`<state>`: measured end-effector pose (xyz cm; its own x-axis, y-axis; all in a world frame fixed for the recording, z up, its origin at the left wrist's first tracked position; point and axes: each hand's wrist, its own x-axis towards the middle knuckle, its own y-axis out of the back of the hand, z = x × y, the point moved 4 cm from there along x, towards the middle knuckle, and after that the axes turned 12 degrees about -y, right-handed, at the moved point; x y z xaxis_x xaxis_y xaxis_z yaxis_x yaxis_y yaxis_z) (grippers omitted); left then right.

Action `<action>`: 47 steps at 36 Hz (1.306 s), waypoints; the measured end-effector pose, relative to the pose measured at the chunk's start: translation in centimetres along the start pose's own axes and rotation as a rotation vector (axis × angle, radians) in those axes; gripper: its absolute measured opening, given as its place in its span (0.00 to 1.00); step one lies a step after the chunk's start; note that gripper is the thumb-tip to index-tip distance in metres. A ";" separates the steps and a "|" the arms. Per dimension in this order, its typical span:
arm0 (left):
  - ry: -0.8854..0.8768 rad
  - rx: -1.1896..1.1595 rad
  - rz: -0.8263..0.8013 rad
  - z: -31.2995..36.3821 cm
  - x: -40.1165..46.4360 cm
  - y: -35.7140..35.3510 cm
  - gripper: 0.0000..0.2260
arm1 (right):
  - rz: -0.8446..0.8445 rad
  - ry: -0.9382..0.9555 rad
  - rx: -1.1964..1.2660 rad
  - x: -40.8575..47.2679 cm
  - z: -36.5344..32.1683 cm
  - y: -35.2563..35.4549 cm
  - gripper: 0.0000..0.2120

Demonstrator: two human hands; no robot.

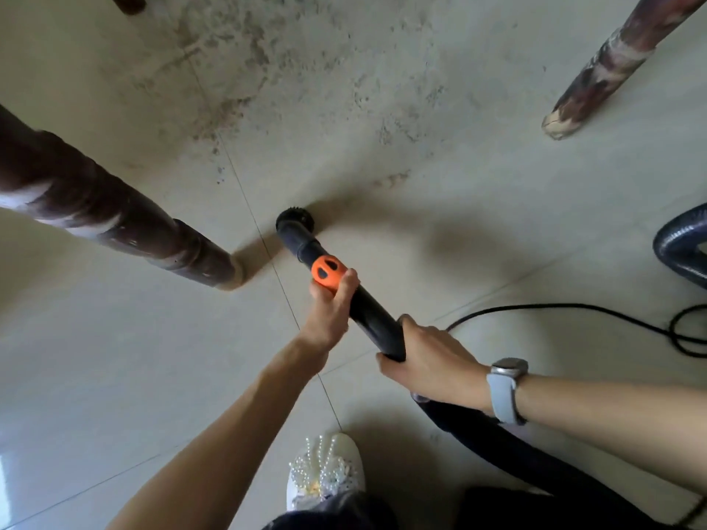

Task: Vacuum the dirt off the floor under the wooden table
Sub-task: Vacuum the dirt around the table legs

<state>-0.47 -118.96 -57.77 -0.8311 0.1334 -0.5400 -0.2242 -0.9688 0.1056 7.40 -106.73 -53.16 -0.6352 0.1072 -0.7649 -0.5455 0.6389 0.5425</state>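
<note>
- The vacuum wand [367,311] is a black tube running diagonally from lower right to upper left, with an orange collar [327,272] partway along that has dark oval openings in it.
- At its far end sits a round black brush nozzle [295,220], bristles down on the floor [459,231], just right of a tile seam.
- The left hand [329,311] has its grip curled round the wand right at the orange collar, thumb lying along the tube.
- The right hand [428,361] grasps the wand's lower end, fingers wrapped over the top; a grey watch [505,388] sits on that wrist.
- Behind the right hand a dark hose [482,434] trails down and to the right.
- Dirt [237,70] lies as grey-brown speckles and smears across the pale tiles beyond the nozzle, thickest at upper centre; the tiles nearer the person look cleaner.
- Dark wooden desk legs stand around the patch: one [114,219] just left of the nozzle, another [608,66] at upper right with worn paint.
- A black cable [574,307] loops on the floor at right.
- A white beaded shoe [325,472] shows at the bottom.
</note>
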 end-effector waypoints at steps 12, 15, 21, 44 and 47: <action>0.019 0.025 0.072 1.4 1.1 -0.4 0.31 | 0.092 0.003 0.225 1.7 -1.2 0.3 0.14; 0.026 -0.008 0.102 1.2 1.0 -0.9 0.29 | 0.130 -0.001 0.218 0.7 -0.6 0.0 0.17; 0.023 -0.001 -0.007 -0.4 -1.2 -3.0 0.24 | 0.139 0.000 0.183 -1.8 2.0 -0.6 0.18; 0.023 0.106 -0.129 -0.6 -1.6 -8.7 0.24 | 0.135 -0.097 0.379 -2.9 7.1 0.2 0.19; 0.032 0.144 -0.082 -0.4 -1.2 -7.5 0.23 | 0.073 -0.063 0.411 -2.3 6.1 0.3 0.18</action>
<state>2.41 -111.90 -58.26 -0.7905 0.2019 -0.5782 -0.3631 -0.9148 0.1769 12.00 -102.17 -53.38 -0.6224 0.2017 -0.7563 -0.2288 0.8772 0.4222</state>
